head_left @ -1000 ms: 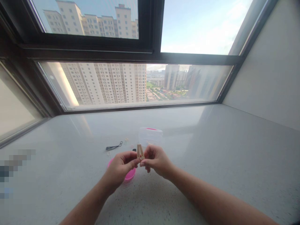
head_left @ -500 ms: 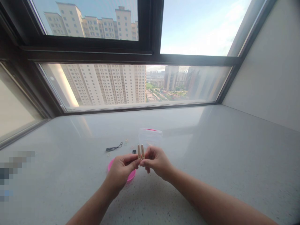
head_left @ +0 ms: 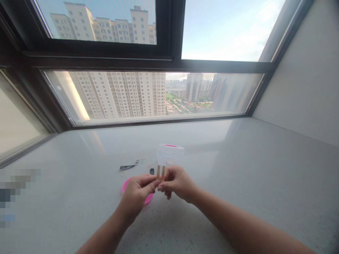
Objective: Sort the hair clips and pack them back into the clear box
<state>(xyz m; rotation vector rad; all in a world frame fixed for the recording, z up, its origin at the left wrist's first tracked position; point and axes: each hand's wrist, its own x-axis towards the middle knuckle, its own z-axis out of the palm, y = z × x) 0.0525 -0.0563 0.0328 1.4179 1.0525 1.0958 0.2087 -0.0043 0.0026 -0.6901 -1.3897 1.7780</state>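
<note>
Two slim gold hair clips stand upright side by side between my hands, their lower ends hidden by my fingertips. My left hand (head_left: pixel 136 194) pinches the left hair clip (head_left: pixel 158 172) between thumb and fingers. With thumb and bent fingers, my right hand (head_left: pixel 178 184) grips the right hair clip (head_left: pixel 163 173). The thumbs almost touch below the clips. Beneath my left hand lies a round pink lid or dish (head_left: pixel 149 200), mostly covered. Just beyond the hands is a small black clip-like piece (head_left: pixel 152 171).
A clear plastic bag or pouch (head_left: pixel 170 153) with a pink strip stands behind my hands. To the left lie a black scissor-like tool (head_left: pixel 129 165) and several small pale rubber bands (head_left: pixel 143 159). The speckled white sill (head_left: pixel 238 169) runs up to a dark window frame (head_left: pixel 159 122).
The two hair clips have shifted slightly right and tilted a little. My right hand's lower fingers have dropped slightly. Both hands keep their pinch.
</note>
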